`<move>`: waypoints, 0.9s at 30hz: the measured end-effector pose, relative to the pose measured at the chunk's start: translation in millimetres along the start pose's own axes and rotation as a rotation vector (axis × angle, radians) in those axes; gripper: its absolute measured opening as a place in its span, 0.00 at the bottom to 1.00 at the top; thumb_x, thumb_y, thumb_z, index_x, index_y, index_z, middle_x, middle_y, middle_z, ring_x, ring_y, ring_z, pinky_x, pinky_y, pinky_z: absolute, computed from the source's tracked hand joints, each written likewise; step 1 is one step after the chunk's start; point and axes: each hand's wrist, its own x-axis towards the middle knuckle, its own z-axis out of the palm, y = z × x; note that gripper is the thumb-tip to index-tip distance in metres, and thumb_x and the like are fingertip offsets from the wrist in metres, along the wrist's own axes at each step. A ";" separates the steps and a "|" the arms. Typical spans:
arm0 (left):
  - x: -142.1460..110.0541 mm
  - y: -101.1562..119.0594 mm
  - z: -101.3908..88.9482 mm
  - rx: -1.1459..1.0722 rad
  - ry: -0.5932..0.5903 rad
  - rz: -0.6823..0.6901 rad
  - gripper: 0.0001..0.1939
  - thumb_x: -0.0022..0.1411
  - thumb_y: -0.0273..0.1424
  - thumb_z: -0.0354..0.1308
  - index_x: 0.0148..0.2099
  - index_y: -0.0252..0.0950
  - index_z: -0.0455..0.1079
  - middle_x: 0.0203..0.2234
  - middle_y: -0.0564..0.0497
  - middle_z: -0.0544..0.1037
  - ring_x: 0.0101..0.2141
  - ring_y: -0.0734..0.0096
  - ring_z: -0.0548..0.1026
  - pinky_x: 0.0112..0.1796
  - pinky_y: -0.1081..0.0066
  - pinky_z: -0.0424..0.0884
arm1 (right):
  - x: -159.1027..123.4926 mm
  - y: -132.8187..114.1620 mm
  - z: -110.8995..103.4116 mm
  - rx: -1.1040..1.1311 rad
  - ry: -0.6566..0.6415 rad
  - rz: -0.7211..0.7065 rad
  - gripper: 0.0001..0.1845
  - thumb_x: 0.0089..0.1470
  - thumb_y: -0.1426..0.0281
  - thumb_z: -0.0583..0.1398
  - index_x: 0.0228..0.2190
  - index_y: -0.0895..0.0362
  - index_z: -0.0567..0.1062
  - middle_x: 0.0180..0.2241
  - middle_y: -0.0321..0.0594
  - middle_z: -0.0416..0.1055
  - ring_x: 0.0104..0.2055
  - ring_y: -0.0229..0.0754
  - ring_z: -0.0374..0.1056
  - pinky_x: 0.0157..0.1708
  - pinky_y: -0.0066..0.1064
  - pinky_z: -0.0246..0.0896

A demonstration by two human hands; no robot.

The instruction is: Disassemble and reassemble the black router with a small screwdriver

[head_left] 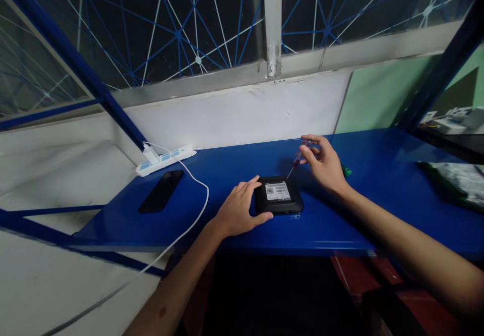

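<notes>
A small black box-shaped device (280,206) with a white printed label (278,191) lies on the blue table. My left hand (239,206) grips its left side, thumb along the near edge and fingers at the far left corner. Above the device's far right corner, my right hand (323,163) pinches a screwdriver (298,158) with a clear reddish handle. The screwdriver is tilted, and its thin shaft points down to that corner; whether the tip sits in a screw is too small to tell. A green object (346,170) shows partly behind my right hand.
A black phone (162,191) lies on the left of the blue table (227,162). Behind it is a white power strip (166,160) with a plugged-in charger (150,154). Its white cable (206,200) runs across the table's left part. A silvery bag (463,179) rests at the right.
</notes>
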 end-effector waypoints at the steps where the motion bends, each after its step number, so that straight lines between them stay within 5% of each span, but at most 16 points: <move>1: -0.1 -0.2 0.2 0.000 0.005 0.001 0.40 0.61 0.54 0.58 0.66 0.37 0.54 0.69 0.41 0.55 0.65 0.46 0.59 0.62 0.45 0.58 | 0.4 1.0 0.1 -0.013 0.003 -0.004 0.20 0.56 0.58 0.63 0.48 0.51 0.73 0.45 0.44 0.69 0.35 0.41 0.74 0.30 0.35 0.78; 6: -1.1 -0.4 1.0 -0.008 0.013 0.001 0.39 0.61 0.53 0.59 0.65 0.38 0.54 0.69 0.41 0.55 0.65 0.46 0.60 0.62 0.45 0.58 | 1.9 2.7 -0.7 -0.052 0.037 -0.014 0.18 0.56 0.60 0.63 0.47 0.53 0.74 0.40 0.42 0.69 0.33 0.40 0.73 0.30 0.35 0.77; 12: -0.9 0.4 0.1 -0.010 0.004 -0.008 0.40 0.60 0.54 0.59 0.66 0.38 0.55 0.69 0.41 0.55 0.64 0.46 0.60 0.62 0.45 0.59 | -0.2 1.0 -1.6 -0.035 -0.005 0.040 0.20 0.61 0.64 0.57 0.54 0.52 0.71 0.49 0.47 0.72 0.41 0.45 0.76 0.37 0.39 0.77; 27: -1.2 1.1 0.0 0.001 0.006 -0.008 0.40 0.61 0.53 0.59 0.66 0.37 0.54 0.69 0.41 0.55 0.65 0.46 0.60 0.62 0.45 0.58 | 1.4 6.4 -2.0 -0.087 -0.017 0.019 0.21 0.57 0.57 0.62 0.51 0.49 0.72 0.42 0.40 0.63 0.30 0.36 0.69 0.26 0.34 0.76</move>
